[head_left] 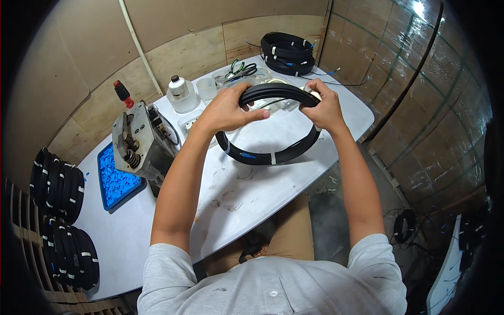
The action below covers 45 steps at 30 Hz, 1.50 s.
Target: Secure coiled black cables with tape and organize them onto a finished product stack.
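Observation:
A coil of black cable [281, 157] stands tilted over the white table, bound with white tape bands and showing a blue connector [248, 155] on its lower left part. My left hand [229, 109] grips the coil's upper left side; its thumb stretches into the ring and its other fingers are partly hidden behind the cable. On the upper right side, my right hand [324, 106] is closed around the coil, next to a pale band. Whether the lower part of the coil touches the tabletop, I cannot tell.
A metal press [139, 136] stands left, beside a tray [143, 186] of small blue parts. Behind the coil are a bottle [178, 87], a clear cup [206, 88] and scissors [247, 71]. More cable coils [287, 52] lie at the back right; others [73, 257] are stacked left.

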### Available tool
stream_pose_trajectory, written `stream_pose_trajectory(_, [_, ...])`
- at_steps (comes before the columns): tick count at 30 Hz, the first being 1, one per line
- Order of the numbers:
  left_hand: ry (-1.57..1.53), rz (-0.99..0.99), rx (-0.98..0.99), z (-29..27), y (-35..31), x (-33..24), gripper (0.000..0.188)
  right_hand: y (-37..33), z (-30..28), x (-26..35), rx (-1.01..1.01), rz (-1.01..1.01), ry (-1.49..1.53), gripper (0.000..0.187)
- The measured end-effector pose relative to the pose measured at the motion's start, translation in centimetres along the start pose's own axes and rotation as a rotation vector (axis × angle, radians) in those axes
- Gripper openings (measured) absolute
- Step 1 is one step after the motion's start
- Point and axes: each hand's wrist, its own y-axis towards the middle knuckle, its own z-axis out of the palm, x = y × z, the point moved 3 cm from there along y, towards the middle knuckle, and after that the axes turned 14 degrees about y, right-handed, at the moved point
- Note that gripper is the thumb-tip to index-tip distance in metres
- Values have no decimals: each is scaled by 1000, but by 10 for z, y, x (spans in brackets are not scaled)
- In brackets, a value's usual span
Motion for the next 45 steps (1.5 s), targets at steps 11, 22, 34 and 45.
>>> stream_pose_trajectory(11, [149,-15,-75,7,4,-3,22,-4,-5,0,-35,-14,-27,37])
stream_pose_trajectory(22, [247,22,-109,7,10,-26,27,36,19,59,424,76,-221,44])
stream_pose_trajectory(34, [103,195,128,-14,8,-11,47,25,24,41,269,-12,-161,36])
stream_pose_trajectory(45, [189,152,67,-13,1,-6,33,24,26,43,281,2,-200,37])
